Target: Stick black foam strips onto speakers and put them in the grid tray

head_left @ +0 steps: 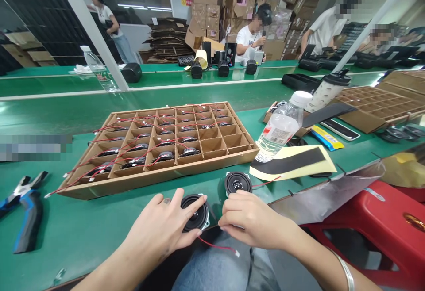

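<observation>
The left hand (159,224) grips a speaker (191,224), fingers (194,201) spread across it; the right hand (249,218) curls against a second speaker (238,183). Both look light, with fragile cones (236,184): hold the frames (207,218).

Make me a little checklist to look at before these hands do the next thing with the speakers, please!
Left hand resting on the speaker: ok.
Right hand touching the second speaker: cannot tell.
Red wire lying untangled: ok.
Speakers sitting in their compartments of the cardboard tray: ok.
Blue-handled pliers lying apart from both hands: ok.
</observation>
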Demonstrator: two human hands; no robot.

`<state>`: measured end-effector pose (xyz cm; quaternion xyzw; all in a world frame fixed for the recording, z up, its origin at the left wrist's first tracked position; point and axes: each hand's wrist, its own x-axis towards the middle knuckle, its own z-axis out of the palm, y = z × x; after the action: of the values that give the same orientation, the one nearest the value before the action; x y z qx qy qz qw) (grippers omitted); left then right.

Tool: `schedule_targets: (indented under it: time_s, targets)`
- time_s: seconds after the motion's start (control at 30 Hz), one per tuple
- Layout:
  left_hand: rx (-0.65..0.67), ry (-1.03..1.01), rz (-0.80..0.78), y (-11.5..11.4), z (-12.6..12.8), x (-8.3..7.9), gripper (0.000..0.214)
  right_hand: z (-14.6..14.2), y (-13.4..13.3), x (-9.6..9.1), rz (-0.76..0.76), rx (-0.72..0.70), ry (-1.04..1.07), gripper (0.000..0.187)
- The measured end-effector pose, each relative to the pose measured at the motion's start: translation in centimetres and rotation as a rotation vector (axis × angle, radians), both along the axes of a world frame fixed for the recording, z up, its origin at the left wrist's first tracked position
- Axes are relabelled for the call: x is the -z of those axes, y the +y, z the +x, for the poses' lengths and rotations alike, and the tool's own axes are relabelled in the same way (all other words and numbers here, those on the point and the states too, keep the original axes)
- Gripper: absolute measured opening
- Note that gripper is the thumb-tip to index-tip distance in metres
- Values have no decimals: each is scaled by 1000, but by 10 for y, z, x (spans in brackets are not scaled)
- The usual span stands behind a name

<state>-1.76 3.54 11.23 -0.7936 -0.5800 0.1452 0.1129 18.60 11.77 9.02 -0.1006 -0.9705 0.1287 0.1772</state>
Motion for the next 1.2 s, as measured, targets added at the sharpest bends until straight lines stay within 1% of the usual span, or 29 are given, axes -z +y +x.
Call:
schedule_targets:
  time_s: [0.1, 0.17, 0.23, 0.27, 0.33, 0.43, 0.5, 0.57, 0.63, 0.73, 0.93, 1.03, 1.1, 1.2]
  targets:
    - [-146, 24, 59, 1, 14, 0, 58, -8, 14, -5, 16, 71, 20, 9]
    - [-250, -1, 53, 3, 17, -2, 67, -13, 24, -6, 1, 117, 36, 9]
    - [-309, -59, 18, 6, 12, -6, 79, -17, 32, -6, -56, 135, 64, 7]
    - [-316, -107, -3, 8, 5, -7, 83, -18, 35, -6, -94, 141, 84, 6]
    - [-261, -266, -64, 10, -13, -8, 84, -19, 36, -6, -165, 155, 125, 5]
    - [-72, -556, -199, 14, -43, -3, 74, -17, 35, -7, -234, 146, 158, 6]
    - [25, -653, -264, 16, -57, 3, 64, -16, 35, -7, -263, 120, 168, 7]
    - [65, -681, -295, 18, -63, 9, 57, -15, 35, -8, -278, 101, 174, 7]
    - [76, -687, -295, 20, -62, 12, 59, -15, 36, -7, -268, 90, 170, 7]
    - [65, -686, -274, 17, -56, 12, 60, -16, 38, -6, -225, 71, 134, 6]
    - [-40, -660, -202, 7, -40, 10, 57, -19, 40, -2, -153, 33, 87, 7]
    - [-69, -628, -175, 4, -36, 12, 57, -21, 40, -1, -140, 18, 79, 7]
    - [-71, -598, -139, 2, -34, 13, 56, -21, 39, 0, -138, 10, 76, 8]
    - [-46, -516, -43, -1, -32, 16, 58, -21, 39, 0, -129, 6, 72, 7]
